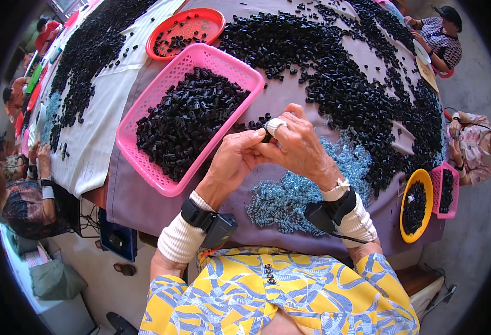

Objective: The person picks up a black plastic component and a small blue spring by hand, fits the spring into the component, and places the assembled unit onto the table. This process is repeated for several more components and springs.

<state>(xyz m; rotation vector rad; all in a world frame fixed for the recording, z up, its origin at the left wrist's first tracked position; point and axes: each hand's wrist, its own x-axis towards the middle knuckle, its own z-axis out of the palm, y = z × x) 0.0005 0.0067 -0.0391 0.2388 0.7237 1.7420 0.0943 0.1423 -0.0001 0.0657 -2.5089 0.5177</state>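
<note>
I judge the step in hand to be assembly of one small black plastic cylindrical part (265,135), pinched between both hands above the purple cloth-covered surface (145,204). My left hand (235,159) has its fingers (255,140) curled shut around the near side of the part; my right hand (300,146) closes over it from the far side, its taped fingers (275,126) pressed to the top. I cannot tell whether a second piece is seated in the part, since the fingers hide most of it. The part sits just beside the near right corner of the pink perforated plastic basket (139,156), which is filled with similar black parts. A spread of small pale blue metal screws or springs (290,192) lies directly below the right wrist; the pieces are too small to tell which. The next move, as I judge it, calls for a short, controlled travel of one hand to either the basket or the blue spread, with the other hand holding steady. Open room is limited: the pile of loose black parts (357,84) covers the surface ahead and to the right, and the basket wall bounds the left. The near edge of the surface runs close below both wrists. A yellow oval plastic dish (407,190) sits at the right-hand edge, well apart, and a red round plastic dish (215,17) stands beyond the basket.
</note>
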